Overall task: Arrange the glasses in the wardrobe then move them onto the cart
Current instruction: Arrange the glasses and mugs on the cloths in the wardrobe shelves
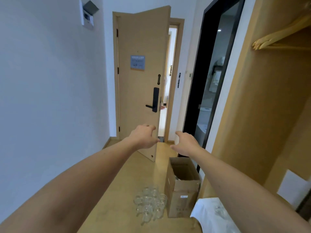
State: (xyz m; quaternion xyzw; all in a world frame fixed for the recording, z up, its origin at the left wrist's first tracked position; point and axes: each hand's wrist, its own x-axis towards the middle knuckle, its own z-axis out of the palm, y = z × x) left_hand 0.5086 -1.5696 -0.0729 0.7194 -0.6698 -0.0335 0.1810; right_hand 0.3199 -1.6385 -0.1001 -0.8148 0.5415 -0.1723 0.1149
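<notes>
Blurred glasses (150, 204) beside cardboard box (182, 187), its contents indistinct.

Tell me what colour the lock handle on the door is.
Black. The lock handle stands out against the light wood door in the head view.

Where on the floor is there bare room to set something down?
Bare wooden floor lies between the white wall and the cardboard box, ahead of the glasses. It is crowded lower right, where glasses, box and white cloth cluster.
</notes>
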